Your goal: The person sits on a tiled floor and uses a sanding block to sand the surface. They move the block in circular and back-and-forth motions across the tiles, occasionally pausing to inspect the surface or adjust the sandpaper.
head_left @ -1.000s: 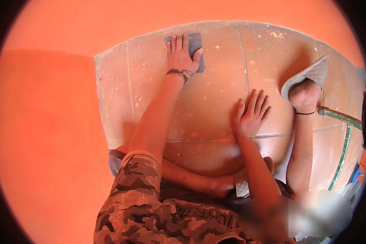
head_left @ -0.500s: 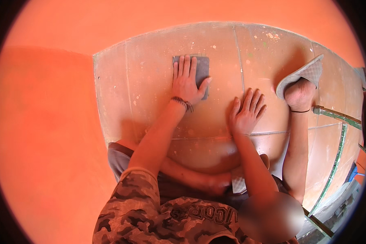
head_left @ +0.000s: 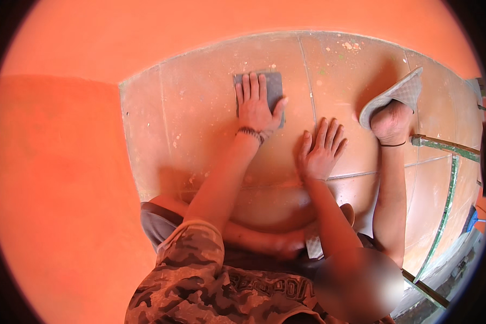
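Note:
My left hand [head_left: 255, 107] lies flat on a grey rectangular pad [head_left: 276, 85], pressing it on the tan floor tile [head_left: 200, 113]; the fingers cover its left part and the thumb hooks its right edge. A beaded band circles that wrist. My right hand [head_left: 321, 151] rests palm down on the tile just right of it, fingers spread and holding nothing. My camouflage sleeve fills the lower middle.
My bare leg runs up the right side to a foot in a grey slipper [head_left: 398, 94]. A green-edged metal frame [head_left: 445, 146] lies at the right. Orange painted wall [head_left: 59, 178] bounds the tiles on the left and top. Pale paint specks dot the tiles.
My left hand has slid the grey pad toward me and slightly to the right across the tile. The right hand has stayed planted in nearly the same spot.

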`<action>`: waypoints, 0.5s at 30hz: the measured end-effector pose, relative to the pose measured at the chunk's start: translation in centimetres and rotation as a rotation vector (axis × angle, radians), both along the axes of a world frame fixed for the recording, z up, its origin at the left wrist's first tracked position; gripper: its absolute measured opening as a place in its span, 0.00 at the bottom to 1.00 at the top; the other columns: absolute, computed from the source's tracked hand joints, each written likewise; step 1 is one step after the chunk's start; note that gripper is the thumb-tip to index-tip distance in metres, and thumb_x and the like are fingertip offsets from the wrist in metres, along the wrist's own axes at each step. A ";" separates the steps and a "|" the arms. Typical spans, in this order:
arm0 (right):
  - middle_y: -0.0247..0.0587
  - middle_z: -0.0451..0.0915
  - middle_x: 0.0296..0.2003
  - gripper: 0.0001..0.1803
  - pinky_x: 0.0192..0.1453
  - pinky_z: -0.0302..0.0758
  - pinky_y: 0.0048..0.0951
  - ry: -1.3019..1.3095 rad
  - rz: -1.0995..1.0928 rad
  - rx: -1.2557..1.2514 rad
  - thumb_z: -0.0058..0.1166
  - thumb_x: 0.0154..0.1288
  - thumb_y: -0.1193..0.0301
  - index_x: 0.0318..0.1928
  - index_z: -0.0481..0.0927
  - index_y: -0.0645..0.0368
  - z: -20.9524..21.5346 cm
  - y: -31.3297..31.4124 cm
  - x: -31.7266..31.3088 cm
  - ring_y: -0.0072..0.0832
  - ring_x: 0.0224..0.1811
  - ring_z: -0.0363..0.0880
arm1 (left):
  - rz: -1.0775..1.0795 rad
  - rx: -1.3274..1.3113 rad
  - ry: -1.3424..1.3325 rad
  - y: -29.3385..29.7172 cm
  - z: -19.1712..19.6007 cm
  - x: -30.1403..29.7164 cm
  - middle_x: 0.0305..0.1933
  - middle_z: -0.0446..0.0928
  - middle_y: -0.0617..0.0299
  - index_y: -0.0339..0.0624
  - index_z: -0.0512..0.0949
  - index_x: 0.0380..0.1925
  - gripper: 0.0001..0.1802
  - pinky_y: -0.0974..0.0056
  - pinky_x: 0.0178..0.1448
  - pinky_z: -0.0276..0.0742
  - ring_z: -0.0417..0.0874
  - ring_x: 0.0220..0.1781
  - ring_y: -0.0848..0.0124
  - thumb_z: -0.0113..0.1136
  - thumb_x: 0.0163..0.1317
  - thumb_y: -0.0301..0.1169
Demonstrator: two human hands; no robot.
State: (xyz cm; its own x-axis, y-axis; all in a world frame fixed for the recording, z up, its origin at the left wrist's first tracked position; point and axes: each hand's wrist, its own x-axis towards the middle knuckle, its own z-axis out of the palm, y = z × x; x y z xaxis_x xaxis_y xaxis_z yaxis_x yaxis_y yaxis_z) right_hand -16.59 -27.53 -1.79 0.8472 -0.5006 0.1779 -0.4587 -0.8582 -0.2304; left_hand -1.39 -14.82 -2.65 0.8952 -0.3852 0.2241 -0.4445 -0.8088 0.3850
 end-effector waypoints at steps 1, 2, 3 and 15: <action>0.55 0.57 0.74 0.33 0.79 0.37 0.60 -0.006 -0.013 -0.019 0.43 0.74 0.55 0.72 0.64 0.60 -0.4 -0.6 0.1 0.52 0.79 0.47 | -0.010 -0.002 -0.002 0.2 -0.3 -3.5 0.75 0.56 0.34 0.28 0.60 0.70 0.46 0.40 0.80 0.41 0.51 0.79 0.43 0.54 0.65 0.56; 0.55 0.57 0.74 0.33 0.79 0.37 0.60 -0.010 -0.013 -0.014 0.43 0.74 0.55 0.72 0.64 0.60 -0.3 -0.5 0.1 0.52 0.79 0.47 | -0.007 0.010 0.004 1.0 0.1 -5.8 0.74 0.57 0.35 0.28 0.61 0.70 0.45 0.41 0.80 0.41 0.52 0.79 0.43 0.55 0.65 0.56; 0.55 0.57 0.74 0.33 0.79 0.37 0.60 -0.012 -0.014 -0.009 0.43 0.74 0.55 0.72 0.64 0.60 -0.2 -0.4 0.2 0.52 0.79 0.46 | -0.016 0.020 -0.005 1.2 0.1 -6.0 0.74 0.58 0.35 0.29 0.61 0.70 0.46 0.41 0.80 0.42 0.53 0.78 0.44 0.55 0.64 0.56; 0.54 0.56 0.75 0.34 0.79 0.36 0.61 -0.026 0.001 0.041 0.42 0.74 0.54 0.73 0.63 0.60 0.4 0.1 0.8 0.53 0.80 0.45 | 0.019 0.070 0.022 -0.1 1.3 2.2 0.77 0.52 0.35 0.27 0.56 0.71 0.52 0.42 0.81 0.36 0.48 0.80 0.45 0.51 0.64 0.63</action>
State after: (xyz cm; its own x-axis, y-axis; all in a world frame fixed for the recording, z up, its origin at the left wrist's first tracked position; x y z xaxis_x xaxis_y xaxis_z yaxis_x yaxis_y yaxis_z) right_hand -15.77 -27.44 -1.41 0.8432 -0.5070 0.1789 -0.4512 -0.8482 -0.2773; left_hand 0.81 -14.87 -1.38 0.9068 -0.3824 0.1776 -0.4211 -0.8423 0.3364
